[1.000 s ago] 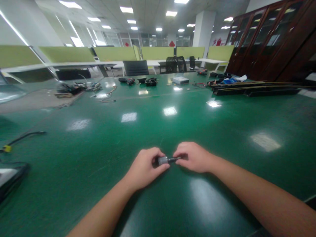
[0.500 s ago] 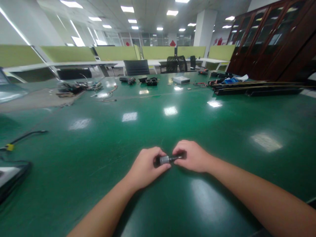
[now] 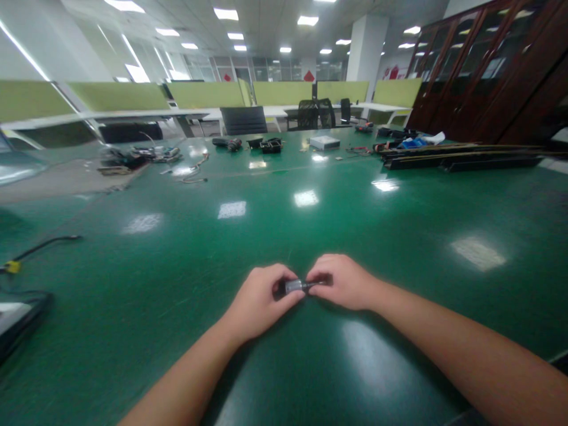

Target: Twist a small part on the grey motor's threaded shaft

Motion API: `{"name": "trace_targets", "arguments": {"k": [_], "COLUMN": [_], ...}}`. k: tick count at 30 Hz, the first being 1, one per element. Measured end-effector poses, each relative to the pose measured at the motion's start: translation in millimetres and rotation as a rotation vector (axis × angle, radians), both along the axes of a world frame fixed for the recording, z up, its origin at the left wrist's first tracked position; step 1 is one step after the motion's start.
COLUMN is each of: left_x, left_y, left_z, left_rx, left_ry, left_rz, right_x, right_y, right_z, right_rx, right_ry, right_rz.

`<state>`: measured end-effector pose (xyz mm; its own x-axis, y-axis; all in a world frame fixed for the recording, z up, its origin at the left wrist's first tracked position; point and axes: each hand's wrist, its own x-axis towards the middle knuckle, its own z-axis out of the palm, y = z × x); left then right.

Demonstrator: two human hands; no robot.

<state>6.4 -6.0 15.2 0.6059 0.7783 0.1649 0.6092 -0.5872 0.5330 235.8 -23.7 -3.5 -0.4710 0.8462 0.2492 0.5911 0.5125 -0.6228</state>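
Note:
Over the near middle of the green table, my left hand [image 3: 264, 302] is wrapped round the thick end of a short black cylinder with a grey band [image 3: 293, 286]. It lies roughly level and tapers to a thin dark shaft on the right. Fingers of my right hand [image 3: 339, 282] pinch that narrow end. The fingertips of both hands almost meet at the cylinder's neck. The hands hide both ends of the cylinder, so its exact kind is unclear.
A dark cable with a yellow tag [image 3: 13, 267] and a black-edged device [image 3: 22, 319] lie at the left. Farther back are tangled parts [image 3: 137, 157], black items [image 3: 270, 145], a pale box [image 3: 324, 142] and long dark strips [image 3: 461, 158].
My right hand has shifted slightly left along the thin shaft, closer to my left hand. My left hand keeps its grip on the cylinder. The view has moved a little.

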Motion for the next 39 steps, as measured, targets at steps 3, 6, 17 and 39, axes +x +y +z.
{"name": "trace_targets", "arguments": {"k": [3, 6, 17, 39], "left_x": [1, 1, 0, -4], "left_y": [0, 1, 2, 2], "left_z": [0.1, -1.0, -4.4, -6.7], "left_rx": [0.002, 0.005, 0.014, -0.023], "left_ry": [0.002, 0.005, 0.019, 0.015], "left_rz": [0.003, 0.001, 0.002, 0.007], "right_x": [-1, -1, 1, 13], "right_y": [0, 0, 2, 0], "right_z": [-0.9, -1.8, -4.6, 5.7], "right_rx": [0.021, 0.032, 0.093, 0.055], "right_ry": [0.002, -0.003, -0.026, -0.116], "right_rz": [0.007, 0.018, 0.058, 0.054]}}
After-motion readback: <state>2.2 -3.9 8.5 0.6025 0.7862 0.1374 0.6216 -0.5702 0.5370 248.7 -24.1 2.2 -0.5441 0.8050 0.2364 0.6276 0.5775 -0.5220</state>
